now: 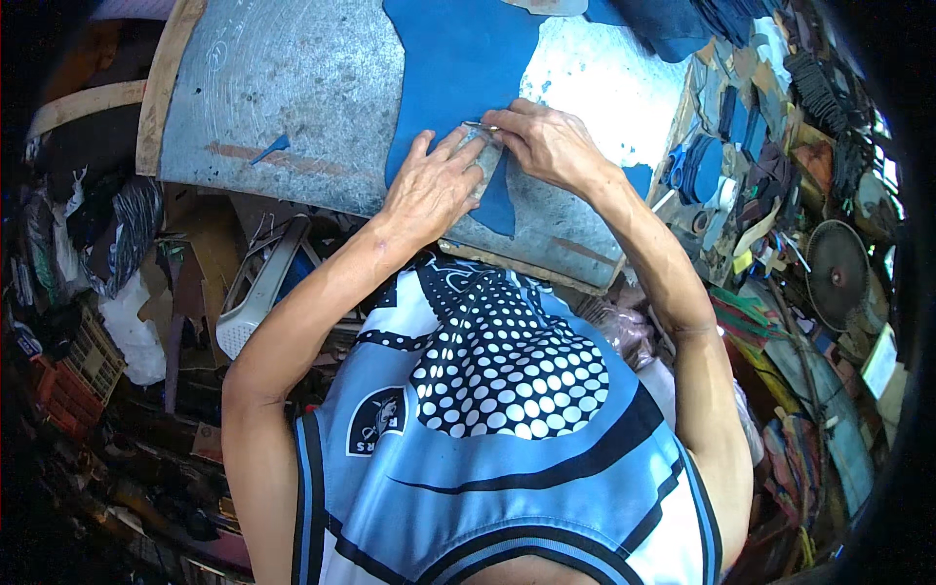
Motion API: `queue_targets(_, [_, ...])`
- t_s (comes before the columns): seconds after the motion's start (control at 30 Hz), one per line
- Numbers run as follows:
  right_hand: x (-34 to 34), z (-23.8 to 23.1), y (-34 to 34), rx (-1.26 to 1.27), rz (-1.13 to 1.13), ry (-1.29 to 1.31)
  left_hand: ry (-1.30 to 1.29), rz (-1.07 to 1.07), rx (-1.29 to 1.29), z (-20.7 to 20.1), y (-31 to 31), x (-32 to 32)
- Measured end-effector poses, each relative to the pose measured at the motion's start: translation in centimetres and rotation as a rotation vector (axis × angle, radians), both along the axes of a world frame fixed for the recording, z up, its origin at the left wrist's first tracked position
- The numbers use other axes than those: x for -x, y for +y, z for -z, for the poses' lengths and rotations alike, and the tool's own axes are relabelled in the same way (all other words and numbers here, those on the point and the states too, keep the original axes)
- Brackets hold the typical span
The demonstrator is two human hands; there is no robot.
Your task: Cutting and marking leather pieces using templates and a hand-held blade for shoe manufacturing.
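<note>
A large blue sheet that looks like leather (463,58) lies over a metal-topped table. On its near part rests a small greyish flat template (480,174), mostly covered by my left hand (436,183). That hand lies with its fingers stretched out, pressing the template down on the sheet. My right hand (538,136) is closed in a pinch at the template's far edge. A thin metal tool, like a blade (480,126), sticks out from its fingertips toward the left fingers. The tool's full shape is hidden by the hand. A narrow blue flap (497,207) hangs toward the table's near edge.
A small blue scrap (272,148) lies on the metal tabletop (292,68), left of the sheet. To the right are blue cut pieces (700,168), blue-handled scissors (677,168) and a round fan (838,276). A grey plastic stool (263,283) stands below the table's left side.
</note>
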State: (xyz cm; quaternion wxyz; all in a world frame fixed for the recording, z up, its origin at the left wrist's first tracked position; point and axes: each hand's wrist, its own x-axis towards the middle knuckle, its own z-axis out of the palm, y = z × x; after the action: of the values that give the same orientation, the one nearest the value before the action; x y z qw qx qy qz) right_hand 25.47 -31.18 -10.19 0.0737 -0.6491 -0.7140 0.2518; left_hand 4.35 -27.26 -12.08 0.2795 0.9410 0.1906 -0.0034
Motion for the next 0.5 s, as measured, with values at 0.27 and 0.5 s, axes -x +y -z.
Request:
queue_targets(0.27, [-5.1,-0.9,-0.9,0.062,-0.051,-0.047,-0.014,0.015,0.005,-0.3,0.8,0.6])
queue_targets(0.5, [-3.5,-3.6,-5.2,-0.017,0.451,0.319,0.011,0.108,-0.021,-1.0,1.6,0.4])
